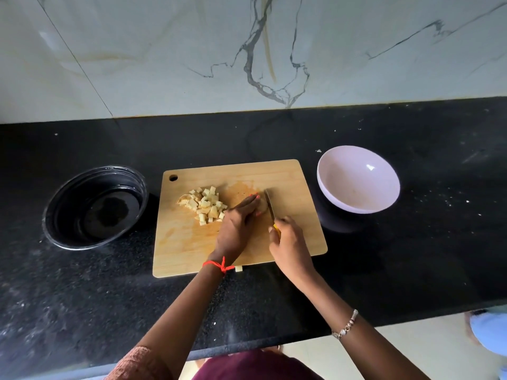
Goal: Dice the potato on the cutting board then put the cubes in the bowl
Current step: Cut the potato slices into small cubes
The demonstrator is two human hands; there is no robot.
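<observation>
Left to right, clock positions read from board centre:
- 9 o'clock: 1 black dish (pixel 96 207), nothing solid in it, not part of the job
- 1 cutting board (pixel 192 250); at 10 o'clock on it, 1 pile of potato cubes (pixel 207 205), a couple dozen at a guess, too heaped to count
- 6 o'clock, just off the board edge: 1 stray cube (pixel 238 269) on the counter (pixel 411 256)
- left hand (pixel 236 223): fingers curled over the uncut potato piece (pixel 262 207), pinning it to the board at about 1 o'clock
- 1 knife (pixel 270 205), blade down against that piece's right face; right hand (pixel 288 242) is wrapped tight round the yellow handle
- 3 o'clock: 1 pale bowl (pixel 356 179), no cubes in it yet

Handling, my read: potato is firm, light, wet on the cut faces, so slippery. Hold the piece from the top, flat face down, fingertips tucked back from the blade. Cubes are loose and small, so pinching them is slow. Scoop with a cupped hand or slide them off the board edge into the bowl
</observation>
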